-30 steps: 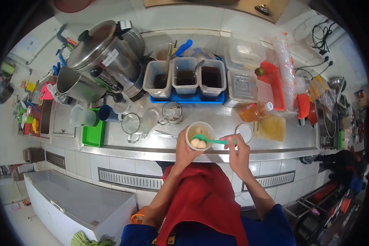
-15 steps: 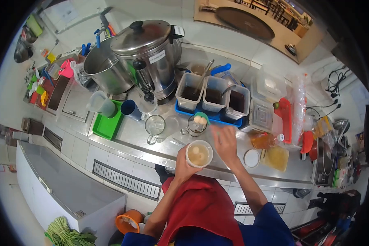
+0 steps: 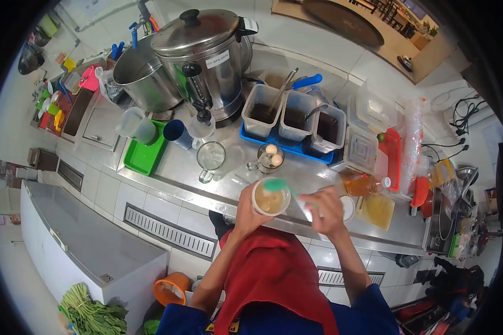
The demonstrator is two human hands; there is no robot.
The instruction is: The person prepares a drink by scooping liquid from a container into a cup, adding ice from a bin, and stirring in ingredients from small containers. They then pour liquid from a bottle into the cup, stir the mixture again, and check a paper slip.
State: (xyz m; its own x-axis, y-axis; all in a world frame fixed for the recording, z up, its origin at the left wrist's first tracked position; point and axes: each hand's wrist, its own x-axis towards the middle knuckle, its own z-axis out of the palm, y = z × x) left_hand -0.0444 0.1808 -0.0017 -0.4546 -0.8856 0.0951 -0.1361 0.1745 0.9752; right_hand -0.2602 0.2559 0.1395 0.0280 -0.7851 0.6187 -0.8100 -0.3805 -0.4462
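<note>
My left hand is wrapped round a clear plastic tub of cloudy liquid, tilted toward me above the counter's front edge. In my right hand, closed on its handle, a green spoon reaches over the tub's mouth. Just behind the tub stands a glass mug with pale round fruit on top of its contents. To its left is a second glass mug, which seems to hold ice. A white round lid lies by my right hand, partly hidden by it.
Square tubs of dark liquid sit on a blue tray at the back. A steel urn, a large pot, a green tray and a blue cup are on the left. A bottle lies right.
The green spoon has moved from over the glass mug to over the tub. Pale round fruit that was on the spoon now rests in the mug. My right hand has come closer to me.
</note>
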